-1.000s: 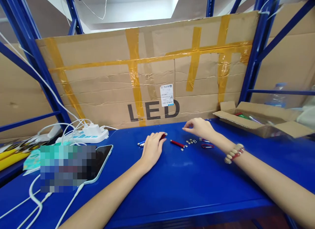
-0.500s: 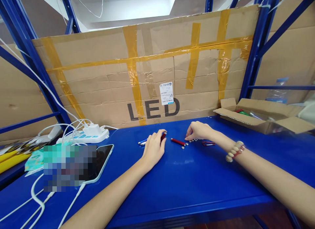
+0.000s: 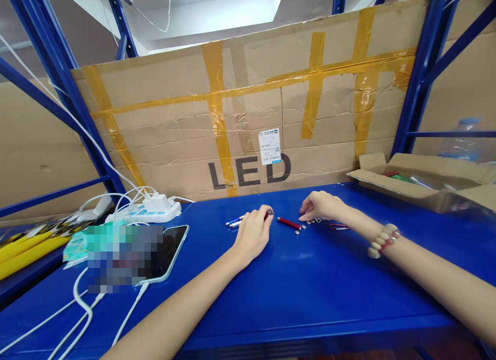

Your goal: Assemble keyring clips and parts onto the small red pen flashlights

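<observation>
Hands rest near the middle of the frame on a blue shelf top [image 3: 294, 287]. The left hand [image 3: 253, 233] lies palm down with fingers curled over a dark red cylinder [image 3: 268, 214], only its metal-tipped end showing past the fingertips; whether it is truly gripped cannot be told. Just right of it lies a red tube [image 3: 288, 223], its long axis running from upper left to lower right, apart from both hands. The right hand [image 3: 321, 206] has fingertips bunched and pointing down at small silver button cells [image 3: 313, 221], touching or just above them. Blue pens [image 3: 234, 222] lie left of the left hand.
</observation>
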`<state>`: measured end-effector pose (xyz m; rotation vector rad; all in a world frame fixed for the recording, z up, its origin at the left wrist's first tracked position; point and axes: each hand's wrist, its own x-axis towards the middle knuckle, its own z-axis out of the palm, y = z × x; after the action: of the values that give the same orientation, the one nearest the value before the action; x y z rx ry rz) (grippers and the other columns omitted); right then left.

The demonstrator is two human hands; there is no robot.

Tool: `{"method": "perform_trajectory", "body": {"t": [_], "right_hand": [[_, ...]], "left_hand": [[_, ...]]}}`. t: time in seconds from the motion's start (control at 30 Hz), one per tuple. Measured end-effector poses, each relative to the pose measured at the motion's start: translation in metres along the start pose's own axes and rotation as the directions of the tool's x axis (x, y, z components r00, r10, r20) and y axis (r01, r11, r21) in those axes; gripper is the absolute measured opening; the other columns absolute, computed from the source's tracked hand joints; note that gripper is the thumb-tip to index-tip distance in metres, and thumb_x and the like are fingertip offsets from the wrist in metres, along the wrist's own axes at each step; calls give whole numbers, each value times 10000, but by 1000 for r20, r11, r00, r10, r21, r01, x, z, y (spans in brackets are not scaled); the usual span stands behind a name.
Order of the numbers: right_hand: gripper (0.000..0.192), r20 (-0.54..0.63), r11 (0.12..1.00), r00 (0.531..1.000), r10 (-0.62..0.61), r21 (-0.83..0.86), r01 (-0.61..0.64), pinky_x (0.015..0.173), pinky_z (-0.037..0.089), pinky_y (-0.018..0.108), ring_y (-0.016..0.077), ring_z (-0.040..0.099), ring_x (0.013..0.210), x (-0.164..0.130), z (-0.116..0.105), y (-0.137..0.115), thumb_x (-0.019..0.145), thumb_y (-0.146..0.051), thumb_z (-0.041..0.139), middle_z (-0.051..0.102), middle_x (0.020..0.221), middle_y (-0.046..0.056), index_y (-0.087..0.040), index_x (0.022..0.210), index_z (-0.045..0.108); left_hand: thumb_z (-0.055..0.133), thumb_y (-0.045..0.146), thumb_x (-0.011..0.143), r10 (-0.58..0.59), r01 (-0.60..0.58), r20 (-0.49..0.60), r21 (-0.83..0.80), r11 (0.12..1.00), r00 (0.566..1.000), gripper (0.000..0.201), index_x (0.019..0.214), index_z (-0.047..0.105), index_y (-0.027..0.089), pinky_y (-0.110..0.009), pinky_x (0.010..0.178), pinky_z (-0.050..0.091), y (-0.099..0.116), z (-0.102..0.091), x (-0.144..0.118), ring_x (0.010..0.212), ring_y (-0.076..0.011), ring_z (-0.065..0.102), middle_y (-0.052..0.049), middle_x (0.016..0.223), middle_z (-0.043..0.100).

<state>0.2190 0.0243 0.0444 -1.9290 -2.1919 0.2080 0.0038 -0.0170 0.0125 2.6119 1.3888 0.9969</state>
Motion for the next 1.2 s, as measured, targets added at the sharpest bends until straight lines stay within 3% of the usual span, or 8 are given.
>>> {"method": "perform_trajectory", "body": {"t": [0.63,0.97,1.1,1.2], "right_hand": [[118,-27,980,987,-155,125,158,535,412,225,158,621,652,12,20,8,610,-352,646,675,654,-30,-250,661,675],[83,-34,995,995,-93,25,94,524,379,215,155,615,700,5,19,-5,648,-326,645,680,696,-34,-280,695,695],[84,-192,993,974,-116,-50,109,516,367,221,175,614,735,3,14,-10,675,-341,638,684,726,-29,-283,686,697],[141,-384,979,903,-193,-19,201,532,380,234,167,603,713,0,11,-14,736,-364,587,686,775,-26,-277,736,697]], "left_hand": [[283,289,921,41,-42,18,67,997,999,201,1004,449,211,-303,739,386,3,-2,-1,790,-158,567,-1,865,615],[277,214,917,30,-30,-3,13,999,1000,187,1070,384,207,-292,734,382,2,-2,0,796,-160,583,-6,870,627],[312,265,913,-6,5,-17,-38,999,1000,172,1046,407,210,-293,744,385,0,0,0,807,-163,583,-3,888,633],[311,302,914,-19,19,13,-33,999,1000,190,975,469,216,-294,760,383,0,1,0,799,-156,581,6,883,638]]}}
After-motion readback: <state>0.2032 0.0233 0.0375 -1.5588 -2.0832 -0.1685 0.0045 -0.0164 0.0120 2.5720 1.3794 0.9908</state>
